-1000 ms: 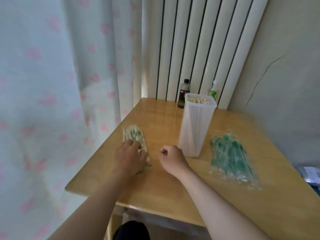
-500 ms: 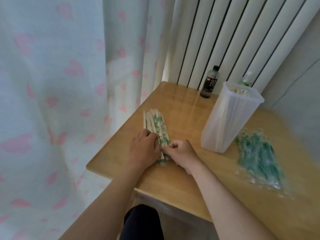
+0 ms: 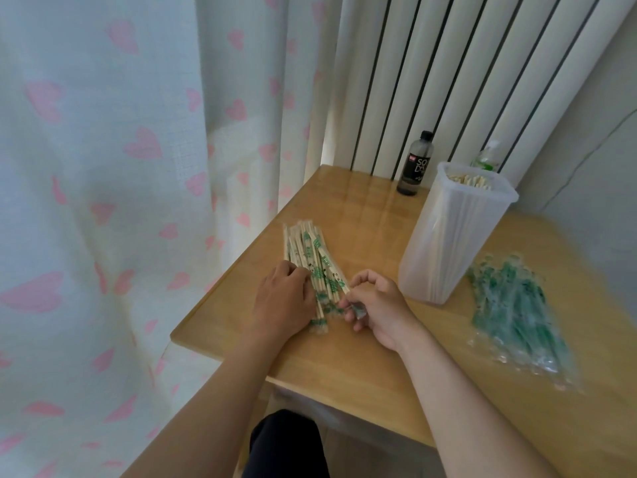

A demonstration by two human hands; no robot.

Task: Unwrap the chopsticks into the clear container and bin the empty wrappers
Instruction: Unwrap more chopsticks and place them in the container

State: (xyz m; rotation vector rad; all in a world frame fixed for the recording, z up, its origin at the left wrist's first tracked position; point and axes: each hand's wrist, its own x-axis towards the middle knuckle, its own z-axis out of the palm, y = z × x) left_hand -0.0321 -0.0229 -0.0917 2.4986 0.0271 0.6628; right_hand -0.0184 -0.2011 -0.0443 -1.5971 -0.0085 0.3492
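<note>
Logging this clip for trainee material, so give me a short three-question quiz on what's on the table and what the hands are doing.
1. True or false: the clear container already holds bare chopsticks.
2. The empty wrappers lie: A) inside the container, B) on the table to its right, C) on the floor.
3. Which hand pinches a pair at the edge of the wrapped chopsticks?
Key: 1 true; 2 B; 3 the right hand.

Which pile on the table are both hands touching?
The wrapped chopsticks near the curtain, left of the clear container; the green wrapper pile right of it lies untouched.
</note>
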